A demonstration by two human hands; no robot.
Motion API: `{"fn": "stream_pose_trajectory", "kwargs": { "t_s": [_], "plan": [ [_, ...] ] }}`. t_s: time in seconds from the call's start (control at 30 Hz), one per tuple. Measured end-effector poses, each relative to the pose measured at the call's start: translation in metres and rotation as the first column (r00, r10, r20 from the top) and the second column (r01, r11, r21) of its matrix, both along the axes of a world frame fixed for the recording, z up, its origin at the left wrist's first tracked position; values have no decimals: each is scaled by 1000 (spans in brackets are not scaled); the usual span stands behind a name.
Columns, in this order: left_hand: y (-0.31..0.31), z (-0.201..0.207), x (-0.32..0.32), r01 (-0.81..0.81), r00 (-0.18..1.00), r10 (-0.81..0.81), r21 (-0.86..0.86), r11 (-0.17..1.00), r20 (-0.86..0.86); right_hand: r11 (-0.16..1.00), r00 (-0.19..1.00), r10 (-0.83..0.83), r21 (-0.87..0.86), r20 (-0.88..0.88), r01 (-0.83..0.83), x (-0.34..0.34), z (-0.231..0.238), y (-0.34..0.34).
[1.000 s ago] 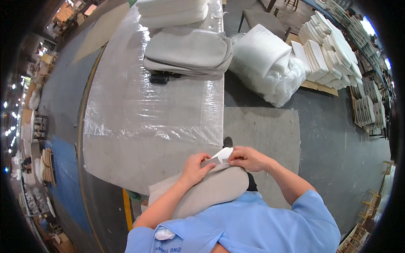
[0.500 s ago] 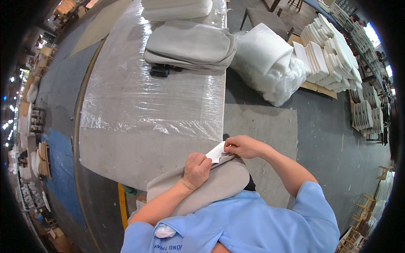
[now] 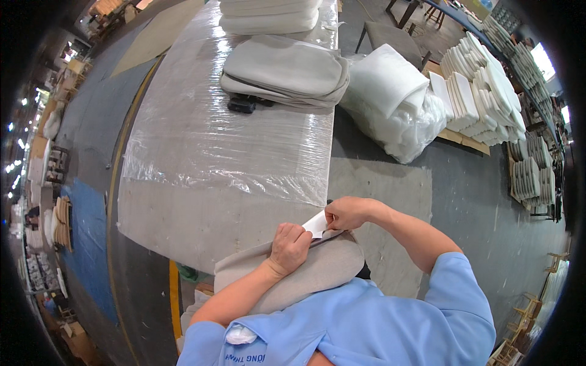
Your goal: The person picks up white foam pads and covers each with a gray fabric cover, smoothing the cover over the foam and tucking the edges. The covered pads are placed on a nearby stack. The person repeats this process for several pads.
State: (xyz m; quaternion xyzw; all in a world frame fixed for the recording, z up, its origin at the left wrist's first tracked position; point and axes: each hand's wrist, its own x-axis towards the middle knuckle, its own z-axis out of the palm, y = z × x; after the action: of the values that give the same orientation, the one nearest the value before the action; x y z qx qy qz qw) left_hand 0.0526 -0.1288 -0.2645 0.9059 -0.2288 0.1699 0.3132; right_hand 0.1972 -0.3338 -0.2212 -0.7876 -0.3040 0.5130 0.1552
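Note:
A light grey fabric cushion cover lies across my lap against the table's near edge. Along its upper edge a white strip or flap stands up between my hands; what material it is I cannot tell. My left hand is closed on the cover's edge at the left end of the white piece. At the other end, my right hand pinches the white piece with thumb and fingers together. The inside of the cover is mostly hidden.
The table is partly covered by clear plastic film. On it sit stacked grey covers, a small black object and white pads. To the right stand a plastic bag of white padding, piled white pads and a chair.
The whole view has shifted slightly, with the table's things appearing a little lower and further right. Both hands keep their hold, and the white piece's lower edge looks slightly different.

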Motion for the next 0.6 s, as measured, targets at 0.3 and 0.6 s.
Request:
{"fn": "stream_pose_trajectory", "kwargs": {
  "t_s": [0.3, 0.6],
  "plan": [
    [0, 1, 2, 3, 1000, -3, 11, 1000, -3, 984, 977, -134, 92, -164, 151, -2, -6, -12],
    [0, -2, 3, -8, 998, 8, 2, 1000, -57, 941, 934, -267, 145, -238, 306, -8, -15, -10]
  ]
}}
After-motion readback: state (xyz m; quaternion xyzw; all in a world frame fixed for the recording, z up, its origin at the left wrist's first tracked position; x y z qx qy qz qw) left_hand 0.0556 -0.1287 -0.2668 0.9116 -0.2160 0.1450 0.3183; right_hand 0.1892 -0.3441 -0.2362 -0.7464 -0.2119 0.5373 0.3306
